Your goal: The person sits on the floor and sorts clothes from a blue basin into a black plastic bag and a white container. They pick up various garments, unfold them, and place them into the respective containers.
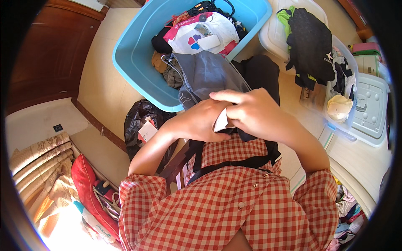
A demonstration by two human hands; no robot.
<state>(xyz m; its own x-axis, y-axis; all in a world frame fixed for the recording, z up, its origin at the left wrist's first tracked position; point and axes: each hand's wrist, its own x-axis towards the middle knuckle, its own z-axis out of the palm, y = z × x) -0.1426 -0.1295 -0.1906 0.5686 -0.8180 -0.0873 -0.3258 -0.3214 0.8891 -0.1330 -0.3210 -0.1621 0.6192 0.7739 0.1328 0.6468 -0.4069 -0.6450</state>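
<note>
My left hand (201, 119) and my right hand (257, 113) meet above my lap, the right fingers lying over the back of the left. A small piece of white paper or card (221, 121) shows between them, pinched by the right fingers. What the left palm holds is hidden. Just beyond the hands, a dark grey drawstring bag (213, 73) drapes over the near rim of a blue plastic tub (132, 69). Inside the tub lies a white and pink plastic bag (185, 40), with a white card-like thing (209, 41) on it, among other dark items.
A black plastic bag (135, 122) holding papers stands left of my lap. To the right, a black garment (311, 44) hangs over a clear bin of clothes (355, 75), beside a pale lid (370, 109). A red cushion (84, 178) lies lower left, near a wooden door (53, 47).
</note>
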